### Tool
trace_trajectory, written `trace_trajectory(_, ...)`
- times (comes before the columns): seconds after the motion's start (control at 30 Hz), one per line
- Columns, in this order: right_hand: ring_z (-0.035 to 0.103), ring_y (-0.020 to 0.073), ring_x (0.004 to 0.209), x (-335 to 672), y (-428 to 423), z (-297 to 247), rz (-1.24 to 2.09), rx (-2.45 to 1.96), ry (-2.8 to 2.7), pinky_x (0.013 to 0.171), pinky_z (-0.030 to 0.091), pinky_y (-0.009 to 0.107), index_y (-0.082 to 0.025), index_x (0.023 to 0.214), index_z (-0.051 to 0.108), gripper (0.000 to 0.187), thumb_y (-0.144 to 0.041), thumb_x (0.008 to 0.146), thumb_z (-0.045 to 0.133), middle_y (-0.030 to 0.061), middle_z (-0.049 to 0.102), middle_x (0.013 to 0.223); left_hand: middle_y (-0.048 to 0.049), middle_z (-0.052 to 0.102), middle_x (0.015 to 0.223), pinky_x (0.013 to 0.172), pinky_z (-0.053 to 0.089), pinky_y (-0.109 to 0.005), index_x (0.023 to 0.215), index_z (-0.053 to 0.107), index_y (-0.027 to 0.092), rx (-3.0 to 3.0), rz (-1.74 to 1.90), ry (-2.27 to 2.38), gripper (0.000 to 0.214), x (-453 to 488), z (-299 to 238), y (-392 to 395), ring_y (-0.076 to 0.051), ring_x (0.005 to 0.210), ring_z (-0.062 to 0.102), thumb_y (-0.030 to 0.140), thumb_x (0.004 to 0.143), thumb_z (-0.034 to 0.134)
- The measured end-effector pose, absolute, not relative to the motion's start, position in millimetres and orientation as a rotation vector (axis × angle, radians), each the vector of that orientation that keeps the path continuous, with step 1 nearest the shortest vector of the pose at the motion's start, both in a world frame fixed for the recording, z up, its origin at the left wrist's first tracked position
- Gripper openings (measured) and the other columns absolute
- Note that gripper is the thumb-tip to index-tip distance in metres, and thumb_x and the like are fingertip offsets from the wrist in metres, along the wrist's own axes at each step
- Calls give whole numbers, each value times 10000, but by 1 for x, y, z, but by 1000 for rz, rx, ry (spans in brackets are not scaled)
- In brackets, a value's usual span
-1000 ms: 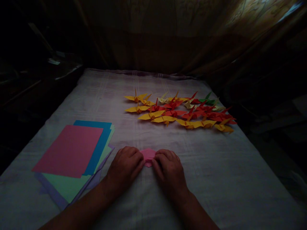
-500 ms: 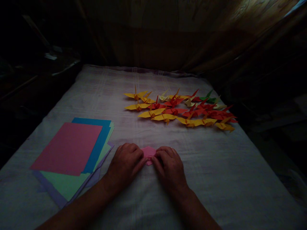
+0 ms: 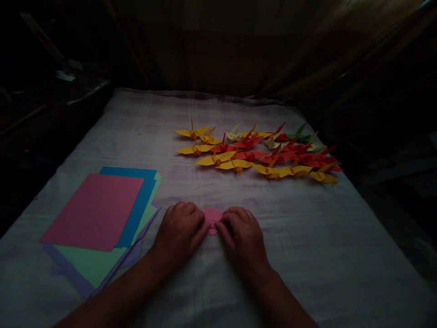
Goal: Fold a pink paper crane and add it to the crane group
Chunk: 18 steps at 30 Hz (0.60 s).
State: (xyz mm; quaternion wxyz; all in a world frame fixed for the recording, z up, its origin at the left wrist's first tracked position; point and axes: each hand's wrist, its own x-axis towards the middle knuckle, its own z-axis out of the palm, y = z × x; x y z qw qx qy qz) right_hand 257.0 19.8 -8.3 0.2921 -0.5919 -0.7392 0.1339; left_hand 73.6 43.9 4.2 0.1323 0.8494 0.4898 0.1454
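Observation:
A small folded pink paper lies on the white cloth near the front middle of the table. My left hand presses on its left side with curled fingers. My right hand pinches its right side, fingers bent and closed over the fold. Most of the paper is hidden under my fingers. To the left lies a stack of flat coloured sheets, pink on top, with blue, green and lilac beneath.
Several folded paper cranes in yellow, red, cream and green sit in rows at the back right. The white cloth covers the table. Dark curtains hang behind, and dim furniture stands at the left.
My hands and the pink paper stay together in almost the same place; my fingers have closed slightly more over it. The view has tilted a little.

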Motion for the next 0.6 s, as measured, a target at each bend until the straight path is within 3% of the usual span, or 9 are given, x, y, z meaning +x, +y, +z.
trace_trajectory(0.27, 562, 201, 839, 260, 21, -8, 395, -1519, -1896, 775, 459, 335, -209, 939, 554, 41, -210, 902, 537, 57, 625, 915, -42, 586, 831, 707, 357, -345, 784, 578, 184, 2452, 443, 1434, 179, 74, 7, 44, -213, 777, 497, 292, 926, 561)
trace_trajectory(0.4, 569, 203, 857, 258, 20, -8, 398, -1528, -1894, 800, 457, 342, -216, 934, 551, 49, -200, 898, 522, 55, 625, 923, -42, 585, 832, 710, 356, -347, 796, 578, 180, 2456, 438, 1427, 162, 74, 6, 44, -218, 780, 498, 289, 915, 589)
trace_trajectory(0.6, 547, 207, 825, 252, 22, -5, 383, -1626, -1908, 751, 433, 327, -214, 860, 540, 128, -286, 856, 646, 40, 601, 862, -50, 587, 857, 722, 366, -354, 807, 580, 179, 2433, 402, 1422, 194, 72, 6, 46, -226, 804, 504, 324, 934, 567)
